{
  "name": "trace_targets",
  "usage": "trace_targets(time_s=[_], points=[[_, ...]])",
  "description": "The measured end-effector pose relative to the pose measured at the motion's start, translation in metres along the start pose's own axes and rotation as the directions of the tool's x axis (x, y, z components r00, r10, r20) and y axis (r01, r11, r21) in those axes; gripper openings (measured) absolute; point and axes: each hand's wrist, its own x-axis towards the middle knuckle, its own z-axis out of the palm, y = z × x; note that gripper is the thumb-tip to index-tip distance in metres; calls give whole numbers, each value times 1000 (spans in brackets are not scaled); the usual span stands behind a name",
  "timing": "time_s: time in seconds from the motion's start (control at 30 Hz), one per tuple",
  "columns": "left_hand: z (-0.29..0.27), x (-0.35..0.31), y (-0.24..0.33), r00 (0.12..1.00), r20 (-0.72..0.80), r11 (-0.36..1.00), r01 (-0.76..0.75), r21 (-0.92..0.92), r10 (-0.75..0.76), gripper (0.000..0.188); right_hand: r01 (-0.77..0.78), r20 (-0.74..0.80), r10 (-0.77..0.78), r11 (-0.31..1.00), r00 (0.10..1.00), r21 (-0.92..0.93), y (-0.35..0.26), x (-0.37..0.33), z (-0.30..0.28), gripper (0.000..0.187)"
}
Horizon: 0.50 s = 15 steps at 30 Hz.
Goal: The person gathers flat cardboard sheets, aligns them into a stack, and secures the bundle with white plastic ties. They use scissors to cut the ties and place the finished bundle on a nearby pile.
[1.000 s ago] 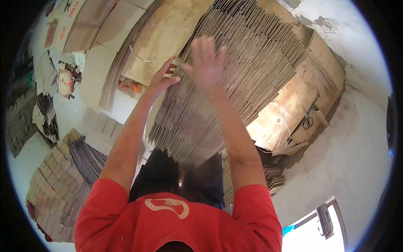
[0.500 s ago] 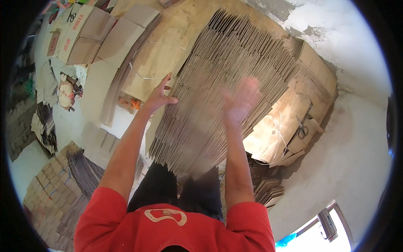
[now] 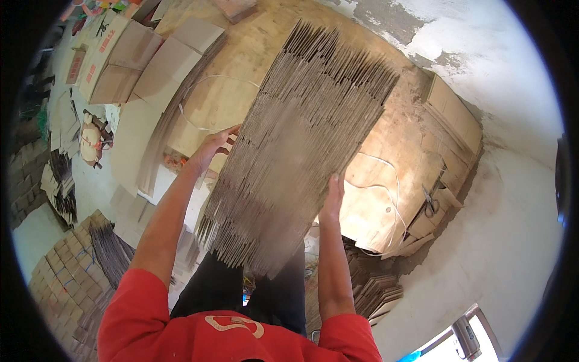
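Slanting away rightward, long axis diagonal, the cardboard stack (image 3: 295,148).

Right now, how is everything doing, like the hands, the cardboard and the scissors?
Left hand: at the stack's left edge, fingers parted
Right hand: against the right edge
Cardboard stack: packed tight, edges up
Scissors: lying down, open or shut unclear
White strap: loose, curved
Wall: patchy near top
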Motion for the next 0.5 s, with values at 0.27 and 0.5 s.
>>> trace_targets(time_s=[0.27,0.5], points=[[5,46,-70,945,-220,968,-250,-3,243,50,-70,72,51,954,996,290,114,39,-113,62],[9,49,-87,957,-201,975,-220,-37,209,42,-195,20,200,922,980,334,155,53,-89,53]])
